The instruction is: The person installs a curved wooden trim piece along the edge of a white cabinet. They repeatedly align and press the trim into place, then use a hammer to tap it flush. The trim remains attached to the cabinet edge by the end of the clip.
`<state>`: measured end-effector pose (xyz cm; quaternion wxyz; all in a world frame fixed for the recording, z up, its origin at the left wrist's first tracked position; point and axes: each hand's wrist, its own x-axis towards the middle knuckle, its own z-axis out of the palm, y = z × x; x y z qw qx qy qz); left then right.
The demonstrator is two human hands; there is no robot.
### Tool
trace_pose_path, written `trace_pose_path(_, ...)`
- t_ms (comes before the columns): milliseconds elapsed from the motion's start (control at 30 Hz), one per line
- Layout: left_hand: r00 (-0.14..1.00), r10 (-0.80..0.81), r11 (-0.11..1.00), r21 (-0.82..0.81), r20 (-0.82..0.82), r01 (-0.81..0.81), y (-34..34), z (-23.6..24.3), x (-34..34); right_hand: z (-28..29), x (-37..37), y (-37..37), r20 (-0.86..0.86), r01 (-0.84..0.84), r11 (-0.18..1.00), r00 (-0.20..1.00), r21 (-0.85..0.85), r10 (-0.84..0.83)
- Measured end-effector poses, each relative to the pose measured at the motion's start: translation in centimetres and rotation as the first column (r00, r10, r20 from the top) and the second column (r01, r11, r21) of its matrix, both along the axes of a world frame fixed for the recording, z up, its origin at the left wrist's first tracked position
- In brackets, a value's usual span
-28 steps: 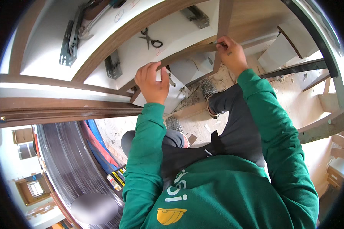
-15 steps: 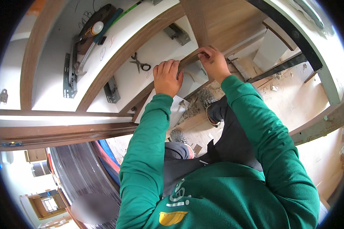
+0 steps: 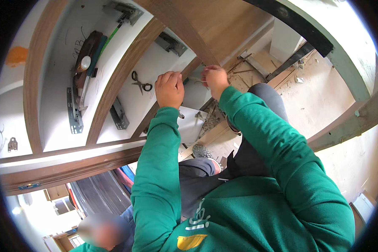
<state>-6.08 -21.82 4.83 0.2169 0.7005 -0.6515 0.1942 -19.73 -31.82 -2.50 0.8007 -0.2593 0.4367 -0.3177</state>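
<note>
Strip (image 3: pixel 193 80) ends hidden by hands.

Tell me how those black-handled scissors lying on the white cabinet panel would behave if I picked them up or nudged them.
The scissors look like stiff metal blades with plastic loops, so probably rigid and light. They lie flat, so rolling or tipping seems unlikely, though the smooth white panel might let them slide. The blades may swing open when lifted.
</note>
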Motion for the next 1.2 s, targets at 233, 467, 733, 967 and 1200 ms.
trace_pose_path(233,1.000,-0.007,0.998,0.067,-0.020,0.008,-0.2,0.9,-0.1,1.4,1.7,1.4,0.249,0.085,0.990,0.962,0.112,-0.111)
trace_pose_path(467,0.999,0.035,0.991,0.133,-0.040,-0.030,-0.4,1.3,-0.6,1.6,1.9,0.8,0.296,0.062,0.991,0.950,0.121,-0.096)
trace_pose_path(733,0.999,-0.048,0.983,0.178,0.011,0.045,-2.6,1.7,-1.3,1.5,1.7,0.4,0.296,0.038,0.991,0.952,0.125,-0.073)
trace_pose_path(967,1.000,-0.010,0.970,0.244,0.018,0.005,-3.5,2.3,-1.9,1.4,1.3,0.4,0.317,0.015,0.994,0.947,0.112,-0.050)
trace_pose_path(1200,0.996,-0.013,0.959,0.280,-0.093,0.039,-2.8,3.2,-1.5,1.5,0.9,0.6,0.310,0.008,0.985,0.949,0.170,-0.062)
